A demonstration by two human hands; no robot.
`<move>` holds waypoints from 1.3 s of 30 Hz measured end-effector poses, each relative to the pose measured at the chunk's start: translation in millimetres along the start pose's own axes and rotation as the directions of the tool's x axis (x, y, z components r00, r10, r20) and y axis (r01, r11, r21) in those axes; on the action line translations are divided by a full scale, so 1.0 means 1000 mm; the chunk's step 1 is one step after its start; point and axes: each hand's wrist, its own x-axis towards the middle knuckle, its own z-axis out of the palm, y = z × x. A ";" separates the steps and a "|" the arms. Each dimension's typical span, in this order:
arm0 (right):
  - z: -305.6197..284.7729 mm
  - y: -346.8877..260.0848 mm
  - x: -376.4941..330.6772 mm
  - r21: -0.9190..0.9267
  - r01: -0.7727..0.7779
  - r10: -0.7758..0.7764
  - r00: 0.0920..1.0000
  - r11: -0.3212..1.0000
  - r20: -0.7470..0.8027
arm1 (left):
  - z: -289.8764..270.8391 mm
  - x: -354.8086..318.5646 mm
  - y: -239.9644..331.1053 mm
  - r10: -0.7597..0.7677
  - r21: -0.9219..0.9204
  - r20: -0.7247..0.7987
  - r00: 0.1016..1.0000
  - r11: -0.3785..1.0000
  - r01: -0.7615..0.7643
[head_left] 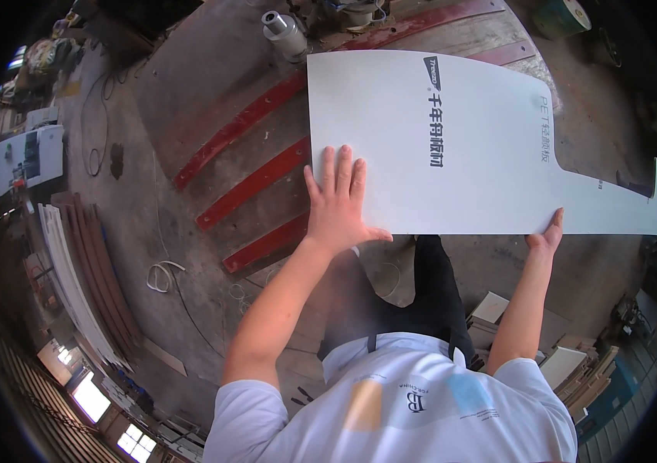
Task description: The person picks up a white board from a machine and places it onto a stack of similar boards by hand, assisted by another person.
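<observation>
stacked boards (103, 279), white coil (170, 265), bright windows (91, 397)

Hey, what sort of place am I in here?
Probably a woodworking or panel-cutting workshop, judging by the large flat white notched board, the long flat red strips, and the stacked long white and brown planks.

Dimly lit, glaring windows (91, 397), fisheye-bent edges

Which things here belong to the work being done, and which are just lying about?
In use:
- white cut-out board
- left hand, flat on it
- right hand, holding its near edge
- red strips, partly covered by it

Seemingly just lying about:
- long stacked boards, left
- green drum, far right
- white looped strap, floor
</observation>
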 end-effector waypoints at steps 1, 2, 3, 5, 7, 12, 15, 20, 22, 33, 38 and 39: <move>-0.003 0.000 0.005 -0.005 -0.002 0.002 1.000 1.000 -0.005 | -0.001 0.000 0.001 -0.006 0.016 0.035 0.999 1.000 0.005; -0.003 -0.004 0.008 -0.041 0.022 -0.022 1.000 0.999 0.002 | 0.000 0.001 0.001 -0.007 0.014 0.041 0.999 1.000 0.006; -0.005 -0.005 0.010 -0.077 0.045 -0.045 0.999 0.996 0.009 | 0.001 0.003 0.001 0.004 0.005 0.025 1.000 1.000 -0.004; -0.003 -0.007 0.008 -0.076 0.038 -0.039 0.999 0.996 -0.012 | 0.002 0.003 0.002 0.016 -0.004 0.014 1.000 1.000 -0.016; -0.002 -0.005 0.005 -0.072 0.031 -0.033 0.999 0.997 -0.032 | 0.000 0.002 0.002 0.007 -0.003 0.046 0.999 1.000 -0.007; -0.001 -0.006 0.005 -0.046 0.022 -0.021 1.000 0.999 0.012 | 0.004 -0.001 -0.002 0.081 0.074 0.011 0.997 0.994 -0.081; 0.005 -0.005 0.001 -0.060 0.029 -0.031 0.999 0.998 -0.025 | 0.007 -0.001 -0.004 0.091 0.070 -0.053 0.994 0.994 -0.087; -0.002 -0.008 0.011 -0.043 0.039 -0.039 0.999 0.998 -0.004 | 0.009 0.000 -0.004 0.094 0.031 -0.078 0.993 0.995 -0.092; -0.004 -0.008 0.013 -0.013 0.026 -0.026 1.000 1.000 0.015 | 0.007 0.000 -0.004 0.083 0.016 -0.065 0.994 0.996 -0.082; 0.009 -0.001 0.000 -0.073 0.055 -0.056 0.998 0.996 -0.020 | 0.005 -0.003 -0.006 0.053 0.016 -0.064 0.997 0.999 -0.052; 0.015 0.000 -0.011 -0.058 0.044 -0.046 0.998 0.997 -0.034 | 0.002 -0.004 -0.008 0.061 -0.001 -0.073 0.995 0.998 -0.061; 0.015 0.000 -0.012 -0.060 0.048 -0.050 0.998 0.997 -0.040 | 0.002 -0.004 -0.008 0.065 0.001 -0.076 0.995 0.998 -0.066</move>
